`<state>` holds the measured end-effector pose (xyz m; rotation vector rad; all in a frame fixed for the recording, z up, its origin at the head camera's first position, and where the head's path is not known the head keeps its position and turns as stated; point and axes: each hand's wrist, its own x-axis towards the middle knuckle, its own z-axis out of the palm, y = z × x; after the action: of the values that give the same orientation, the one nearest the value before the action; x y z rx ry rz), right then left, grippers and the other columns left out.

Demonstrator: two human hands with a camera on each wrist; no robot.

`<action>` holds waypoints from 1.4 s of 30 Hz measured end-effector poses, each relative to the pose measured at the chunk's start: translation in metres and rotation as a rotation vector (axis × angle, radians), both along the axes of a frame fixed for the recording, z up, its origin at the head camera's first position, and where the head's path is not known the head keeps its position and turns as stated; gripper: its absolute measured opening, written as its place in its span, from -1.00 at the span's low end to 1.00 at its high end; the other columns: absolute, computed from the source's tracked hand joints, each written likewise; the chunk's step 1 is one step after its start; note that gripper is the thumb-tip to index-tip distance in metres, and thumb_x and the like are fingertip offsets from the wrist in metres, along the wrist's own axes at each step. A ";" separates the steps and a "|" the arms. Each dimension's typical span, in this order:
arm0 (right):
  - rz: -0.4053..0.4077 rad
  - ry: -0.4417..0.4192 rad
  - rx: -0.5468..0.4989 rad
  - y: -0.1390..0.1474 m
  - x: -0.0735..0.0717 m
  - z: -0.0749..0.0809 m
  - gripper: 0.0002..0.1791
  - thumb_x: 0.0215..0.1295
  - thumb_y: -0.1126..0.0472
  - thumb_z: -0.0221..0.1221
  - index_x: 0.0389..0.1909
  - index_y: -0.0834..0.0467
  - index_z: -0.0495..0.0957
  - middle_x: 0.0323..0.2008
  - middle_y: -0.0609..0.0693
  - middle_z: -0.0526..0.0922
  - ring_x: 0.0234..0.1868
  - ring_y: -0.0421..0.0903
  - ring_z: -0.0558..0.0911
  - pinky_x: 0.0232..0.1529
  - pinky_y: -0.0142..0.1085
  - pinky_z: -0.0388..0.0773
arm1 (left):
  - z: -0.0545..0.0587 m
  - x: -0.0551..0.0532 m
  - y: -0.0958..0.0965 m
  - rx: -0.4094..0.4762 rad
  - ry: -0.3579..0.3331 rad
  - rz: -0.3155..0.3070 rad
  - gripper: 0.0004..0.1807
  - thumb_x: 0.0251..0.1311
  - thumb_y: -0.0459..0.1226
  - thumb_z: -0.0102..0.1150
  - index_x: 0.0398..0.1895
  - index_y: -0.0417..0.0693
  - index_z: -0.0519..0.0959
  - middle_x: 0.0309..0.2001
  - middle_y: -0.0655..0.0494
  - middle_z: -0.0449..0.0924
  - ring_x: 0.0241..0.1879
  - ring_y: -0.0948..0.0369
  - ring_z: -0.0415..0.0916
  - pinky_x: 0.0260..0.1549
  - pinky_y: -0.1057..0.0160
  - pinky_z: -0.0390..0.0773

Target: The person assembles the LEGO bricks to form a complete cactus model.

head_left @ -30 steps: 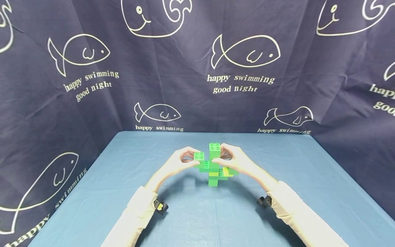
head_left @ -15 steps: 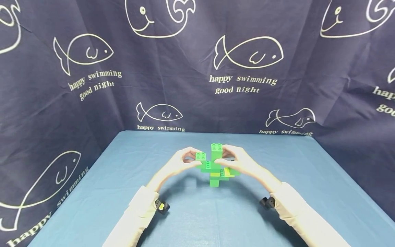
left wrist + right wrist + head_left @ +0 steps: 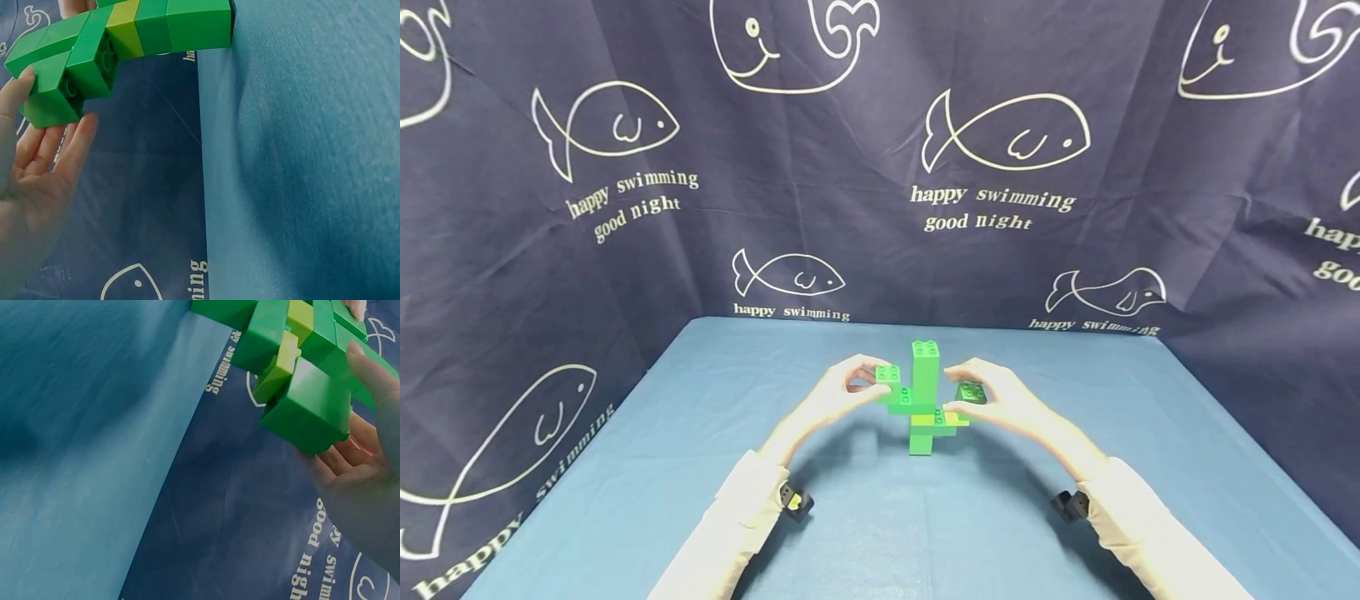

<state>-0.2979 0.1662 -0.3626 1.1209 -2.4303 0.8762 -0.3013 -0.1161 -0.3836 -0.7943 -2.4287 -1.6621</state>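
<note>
A green block tower (image 3: 923, 398) stands upright on the blue bench (image 3: 625, 492), near the middle, a bit toward the back. To the left of the tower, the left hand (image 3: 842, 392) pinches a small green block (image 3: 887, 377) that sticks out from the tower's left side; the thumb and fingers curl around it. In the left wrist view the fingers (image 3: 37, 147) lie under this block (image 3: 47, 94). To the right of the tower, the right hand (image 3: 1000, 398) pinches a dark green block (image 3: 972, 392) just beside the tower, above a yellow-green piece (image 3: 953, 418) on the tower's right side. Behind the tower hangs a dark blue cloth (image 3: 880, 158) with white fish and words on it.
</note>
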 end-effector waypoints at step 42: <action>-0.161 0.056 0.155 0.007 0.007 -0.026 -0.33 -0.12 0.26 0.44 0.02 0.27 0.33 -0.02 0.16 0.57 -0.07 0.02 0.61 -0.04 -0.12 0.56 | 0.018 0.012 0.003 0.002 0.023 0.024 -0.61 0.12 -0.36 0.26 0.03 -0.21 0.44 -0.08 -0.16 0.54 -0.13 0.08 0.55 -0.08 0.23 0.59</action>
<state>-0.2914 0.1730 -0.3888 0.9689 -2.5356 0.6078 -0.2894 -0.1134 -0.3653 -0.7764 -2.4120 -1.6374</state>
